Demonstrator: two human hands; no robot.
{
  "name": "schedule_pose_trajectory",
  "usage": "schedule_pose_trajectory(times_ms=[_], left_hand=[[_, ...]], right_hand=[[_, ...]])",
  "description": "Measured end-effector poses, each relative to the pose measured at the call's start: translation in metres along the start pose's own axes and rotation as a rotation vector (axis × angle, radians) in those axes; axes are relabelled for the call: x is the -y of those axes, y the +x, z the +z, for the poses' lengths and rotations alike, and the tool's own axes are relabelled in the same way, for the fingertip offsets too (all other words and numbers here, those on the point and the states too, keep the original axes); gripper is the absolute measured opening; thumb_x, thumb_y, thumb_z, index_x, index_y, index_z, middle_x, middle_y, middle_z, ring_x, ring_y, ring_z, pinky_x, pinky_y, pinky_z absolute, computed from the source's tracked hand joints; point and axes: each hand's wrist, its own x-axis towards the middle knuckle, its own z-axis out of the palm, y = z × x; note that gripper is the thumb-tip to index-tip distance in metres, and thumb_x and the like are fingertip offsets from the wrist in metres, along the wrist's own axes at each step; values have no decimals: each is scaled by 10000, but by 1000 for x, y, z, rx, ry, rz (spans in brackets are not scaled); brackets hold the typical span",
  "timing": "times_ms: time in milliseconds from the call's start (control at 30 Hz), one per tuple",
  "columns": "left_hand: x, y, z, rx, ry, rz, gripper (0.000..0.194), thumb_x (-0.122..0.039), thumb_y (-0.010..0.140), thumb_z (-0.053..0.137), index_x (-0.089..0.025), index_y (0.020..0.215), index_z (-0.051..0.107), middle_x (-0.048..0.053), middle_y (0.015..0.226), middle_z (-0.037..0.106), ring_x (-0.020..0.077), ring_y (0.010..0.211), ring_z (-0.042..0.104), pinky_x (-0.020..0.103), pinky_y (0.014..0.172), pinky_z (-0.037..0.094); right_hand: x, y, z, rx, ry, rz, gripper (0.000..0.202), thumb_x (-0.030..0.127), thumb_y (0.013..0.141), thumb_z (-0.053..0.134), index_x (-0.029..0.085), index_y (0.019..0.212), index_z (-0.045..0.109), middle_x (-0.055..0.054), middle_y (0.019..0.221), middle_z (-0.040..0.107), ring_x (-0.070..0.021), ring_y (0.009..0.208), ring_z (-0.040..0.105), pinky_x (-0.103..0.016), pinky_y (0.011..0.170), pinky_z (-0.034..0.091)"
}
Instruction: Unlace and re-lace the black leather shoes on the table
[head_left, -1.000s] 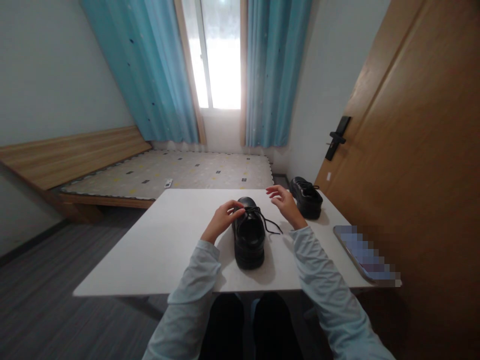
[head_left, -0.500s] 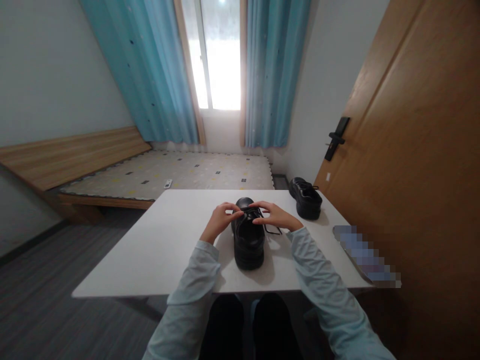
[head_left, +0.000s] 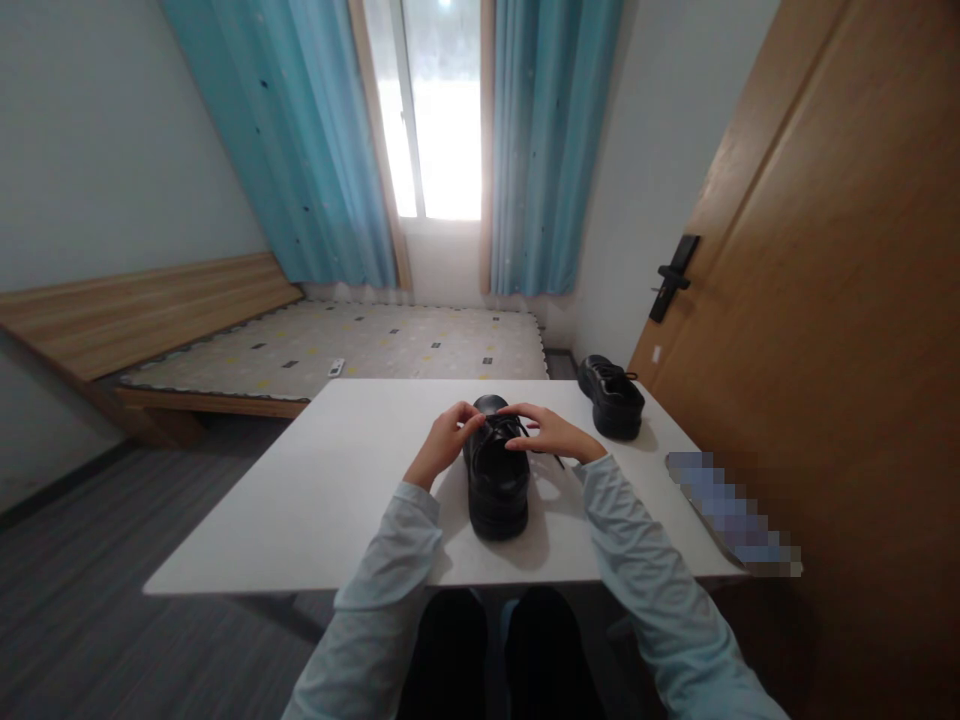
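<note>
A black lace-up shoe (head_left: 501,505) stands on the white table (head_left: 300,500) in front of me, its heel towards me and its toe pointing away. My left hand (head_left: 450,438) is at the left of the lacing, thumb and fingers pinched on the shoelace (head_left: 498,428). From the other side my right hand (head_left: 551,434) reaches over the lacing. Its fingers are bent around the lace, though their exact hold is partly hidden. A loose lace end shows beneath the right wrist.
A second black shoe (head_left: 616,410) rests at the table's far right corner. A flat, pixelated item (head_left: 731,515) lies along the right edge. Beyond the table is a bed (head_left: 375,340) with a small white device (head_left: 337,368); a wooden door (head_left: 840,300) is to the right.
My left hand has shifted slightly to the right along the lacing. The loose lace to the right of the shoe now shows less of its loop. The shoe stays in place.
</note>
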Motion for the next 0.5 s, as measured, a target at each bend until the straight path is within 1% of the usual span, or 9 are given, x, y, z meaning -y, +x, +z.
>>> schedule_pose_trajectory(times_ms=[100,233,367,500], left_hand=[[-2,0,0,-11,16,0,287,-461,811,532,-179,766,565,18,754,637,164,724,586,293,699,468],[-3,-1,-1,19,-21,11,298,-467,814,536,-172,778,567,16,732,630,155,689,570,283,665,449],[-5,-2,0,47,-113,16,289,-450,806,563,-162,789,563,2,705,602,133,653,539,261,629,423],[-9,-2,-1,97,-234,5,272,-406,783,607,-148,869,587,-11,685,572,118,642,522,242,610,394]], right_hand=[[0,0,0,0,3,6,557,414,674,747,257,1190,606,-88,1237,596,-270,1143,543,-430,911,467],[0,0,0,-3,0,-1,547,407,675,748,248,1180,612,-93,1224,602,-269,1137,546,-435,926,457],[-1,0,-1,8,-11,4,550,412,689,737,248,1196,598,-90,1238,592,-263,1149,537,-427,921,465],[-1,-1,-1,36,-39,19,561,408,714,719,235,1226,567,-90,1270,568,-253,1169,523,-423,927,463]])
